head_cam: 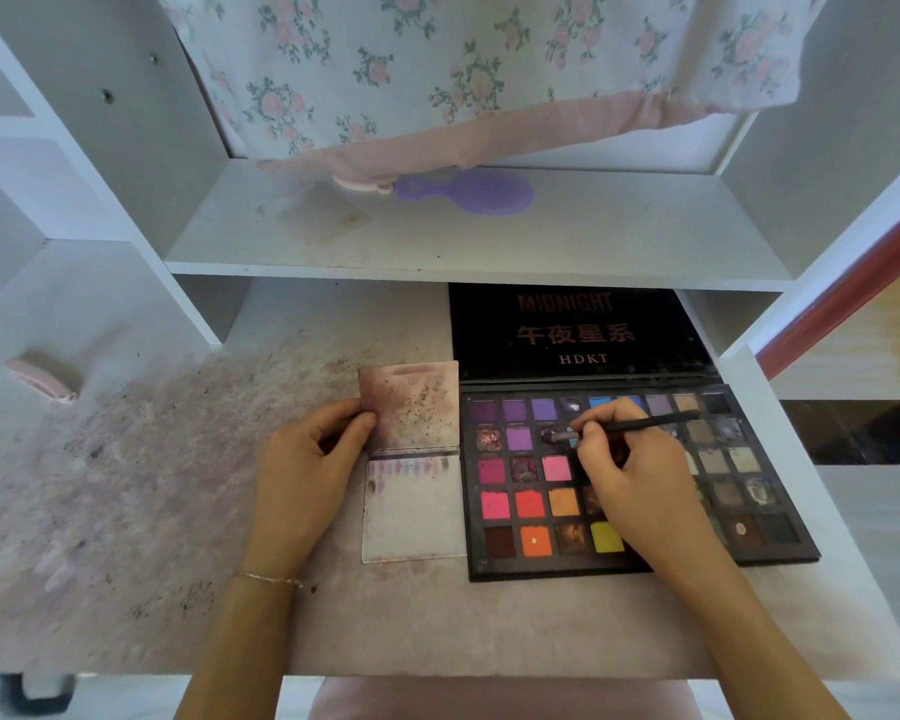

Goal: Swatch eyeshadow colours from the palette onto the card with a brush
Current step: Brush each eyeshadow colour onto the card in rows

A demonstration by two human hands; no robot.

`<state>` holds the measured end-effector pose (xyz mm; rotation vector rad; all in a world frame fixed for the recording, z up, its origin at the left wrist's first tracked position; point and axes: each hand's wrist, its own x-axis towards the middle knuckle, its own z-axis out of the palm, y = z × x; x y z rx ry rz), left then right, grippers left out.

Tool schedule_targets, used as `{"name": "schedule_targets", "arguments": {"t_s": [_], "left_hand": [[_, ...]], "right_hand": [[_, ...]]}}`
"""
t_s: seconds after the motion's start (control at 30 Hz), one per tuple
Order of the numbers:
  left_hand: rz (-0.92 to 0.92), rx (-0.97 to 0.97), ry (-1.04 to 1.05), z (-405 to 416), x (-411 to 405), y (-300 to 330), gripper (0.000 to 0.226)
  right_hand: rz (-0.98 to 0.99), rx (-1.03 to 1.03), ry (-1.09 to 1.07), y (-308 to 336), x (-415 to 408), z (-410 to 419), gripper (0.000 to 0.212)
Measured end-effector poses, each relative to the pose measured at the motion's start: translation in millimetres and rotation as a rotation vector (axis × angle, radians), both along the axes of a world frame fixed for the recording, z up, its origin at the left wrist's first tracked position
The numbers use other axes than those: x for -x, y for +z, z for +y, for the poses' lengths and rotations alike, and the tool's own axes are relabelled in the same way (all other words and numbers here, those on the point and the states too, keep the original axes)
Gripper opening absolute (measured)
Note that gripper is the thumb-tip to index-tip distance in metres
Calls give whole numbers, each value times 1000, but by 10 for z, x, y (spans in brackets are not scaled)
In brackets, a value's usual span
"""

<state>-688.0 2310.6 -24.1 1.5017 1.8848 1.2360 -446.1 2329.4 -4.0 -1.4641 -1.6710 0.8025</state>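
Observation:
An open black eyeshadow palette (531,563) with several coloured pans lies on the desk at the right, its lid (578,330) raised behind it. My right hand (640,480) pinches a thin black brush (645,424), whose tip touches a dark purple pan in the second row. Left of the palette lies a folded card (411,511); its lower half bears faint purple swatches along the top, and its upper half is stained. My left hand (307,470) holds the card's left edge between thumb and fingers.
The desk top (152,485) is smeared with pink and dark powder. A white shelf (437,241) above carries a purple hairbrush (468,192) under a floral cloth (463,70). A pink object (42,379) lies at the far left. White cubby walls stand on both sides.

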Motion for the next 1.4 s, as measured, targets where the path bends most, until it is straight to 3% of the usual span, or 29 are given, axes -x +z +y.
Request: {"name": "schedule_targets", "arguments": {"t_s": [0.9,1.13,1.4], "left_hand": [[9,11,-3,-2,0,4,18],[-5,6,-4,-1,2,-4,18],[-45,-15,-22,4,0,-4,18]], "right_hand": [[52,-21,-33,36,13,12,28],[252,37,103,62,315,-110,25],[186,104,258,-21,721,-196,15]]}}
